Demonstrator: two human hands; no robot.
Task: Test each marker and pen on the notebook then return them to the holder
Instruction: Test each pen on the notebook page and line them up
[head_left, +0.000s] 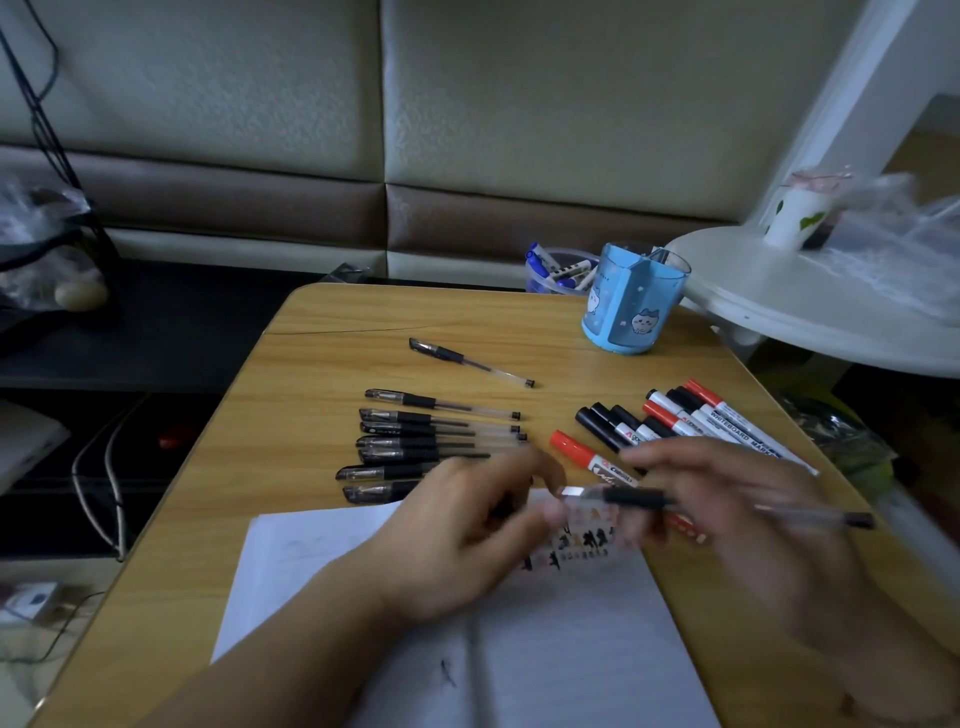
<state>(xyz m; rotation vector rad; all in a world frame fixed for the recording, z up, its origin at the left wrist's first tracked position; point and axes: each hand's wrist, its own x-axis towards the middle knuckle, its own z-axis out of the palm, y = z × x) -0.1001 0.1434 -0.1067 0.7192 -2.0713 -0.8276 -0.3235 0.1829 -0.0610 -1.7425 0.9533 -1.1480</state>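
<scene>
Right hand (727, 499) holds black pen (639, 500) crosswise, tip pointing left.

My left hand (467, 525) sits with fingers curled inward (blurred, so I can't make out the fingertips). My right hand (727, 499) has fingers curled too, both forearms angled in toward each other.

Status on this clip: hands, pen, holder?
Right hand grips a black pen; left hand at its tip, blurred. Blue holder looks empty. Nothing in the way.
</scene>
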